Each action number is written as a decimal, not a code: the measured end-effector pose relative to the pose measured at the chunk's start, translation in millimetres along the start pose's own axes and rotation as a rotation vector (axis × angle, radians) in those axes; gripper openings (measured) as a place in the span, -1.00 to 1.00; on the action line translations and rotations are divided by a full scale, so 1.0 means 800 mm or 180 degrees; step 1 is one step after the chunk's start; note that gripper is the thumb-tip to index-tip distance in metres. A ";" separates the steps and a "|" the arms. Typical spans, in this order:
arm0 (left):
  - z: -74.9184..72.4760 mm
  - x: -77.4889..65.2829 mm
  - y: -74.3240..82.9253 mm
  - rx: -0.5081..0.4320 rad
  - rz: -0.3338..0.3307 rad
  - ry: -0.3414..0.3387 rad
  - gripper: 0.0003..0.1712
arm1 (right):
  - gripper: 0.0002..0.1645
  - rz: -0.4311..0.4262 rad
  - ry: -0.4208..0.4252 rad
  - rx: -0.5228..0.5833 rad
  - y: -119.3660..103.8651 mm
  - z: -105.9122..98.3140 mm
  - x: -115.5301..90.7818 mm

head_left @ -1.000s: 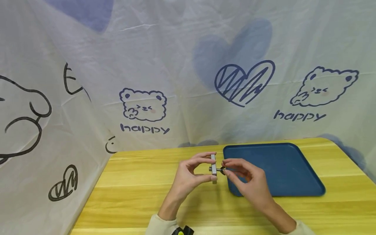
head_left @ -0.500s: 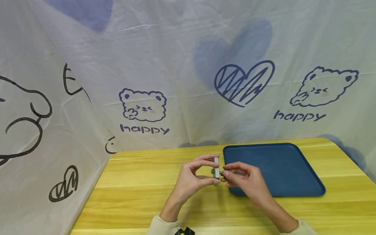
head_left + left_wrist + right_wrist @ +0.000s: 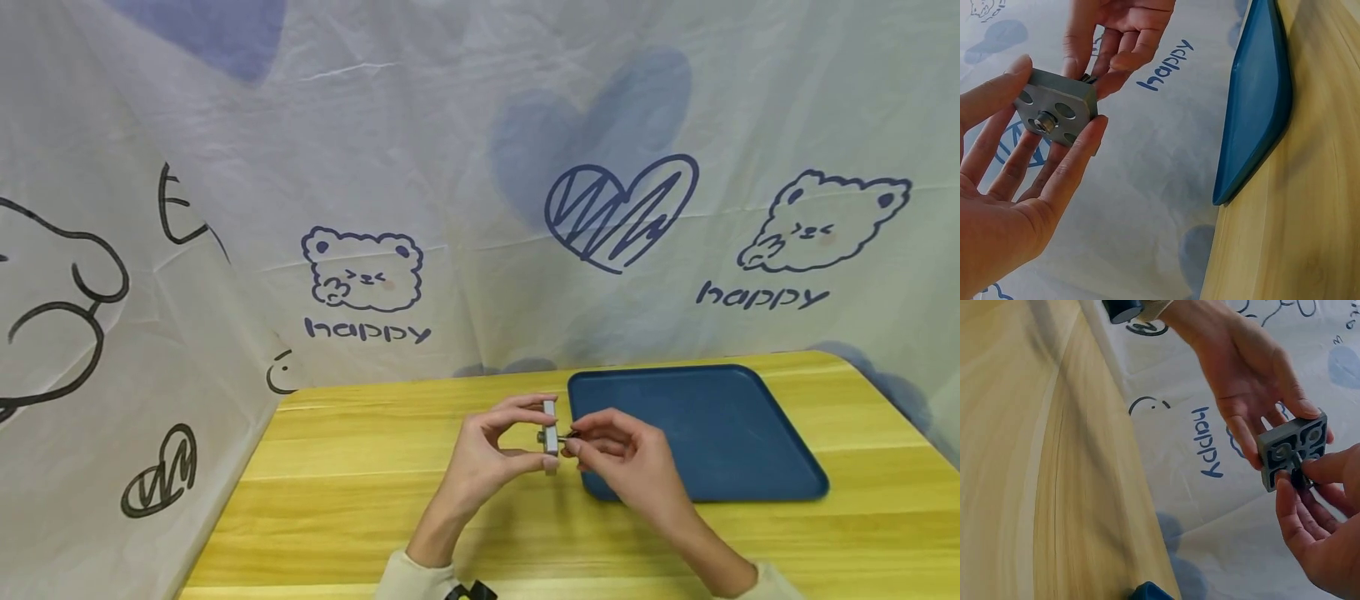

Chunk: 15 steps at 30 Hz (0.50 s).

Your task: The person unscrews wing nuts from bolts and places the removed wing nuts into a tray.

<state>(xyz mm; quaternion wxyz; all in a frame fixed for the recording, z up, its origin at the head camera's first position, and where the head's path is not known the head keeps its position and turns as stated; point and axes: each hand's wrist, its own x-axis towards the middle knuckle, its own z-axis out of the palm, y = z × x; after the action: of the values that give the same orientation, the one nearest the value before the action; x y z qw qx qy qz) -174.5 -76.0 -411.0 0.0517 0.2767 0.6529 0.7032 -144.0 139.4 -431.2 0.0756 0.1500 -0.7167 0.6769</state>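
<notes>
Left hand (image 3: 483, 450), half-curled, grips the grey block (image 3: 1052, 102) by its edges, I'm guessing so the faces are free for the right hand (image 3: 637, 458), pinching the rod (image 3: 1297, 460).

Plain cream sleeves (image 3: 415, 577) on both arms, with a small black device (image 3: 480, 591) against the left one.
</notes>
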 end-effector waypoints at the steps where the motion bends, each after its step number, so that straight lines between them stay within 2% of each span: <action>1: -0.001 0.000 0.000 -0.0019 0.0000 0.0003 -0.54 | -0.79 -0.0123 0.0019 -0.0092 0.001 0.001 -0.001; 4: -0.003 -0.001 -0.001 -0.0074 0.0017 -0.0001 -0.55 | -0.82 -0.0511 0.0088 -0.0363 0.003 0.005 -0.002; 9: -0.005 -0.001 -0.002 0.0044 0.0160 0.0010 -0.56 | -0.66 -0.1108 0.0210 -0.0780 0.006 0.009 -0.003; 15: -0.005 0.000 -0.001 0.0144 0.0255 0.0046 -0.53 | -0.64 -0.1620 0.0225 -0.1212 0.010 0.009 -0.003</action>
<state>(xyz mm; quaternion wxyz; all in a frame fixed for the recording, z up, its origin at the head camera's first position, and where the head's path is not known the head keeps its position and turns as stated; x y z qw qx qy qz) -176.5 -79.6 -411.5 0.0126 0.2985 0.6573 0.6918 -144.0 133.0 -440.1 0.2941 0.2839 -0.7669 0.4948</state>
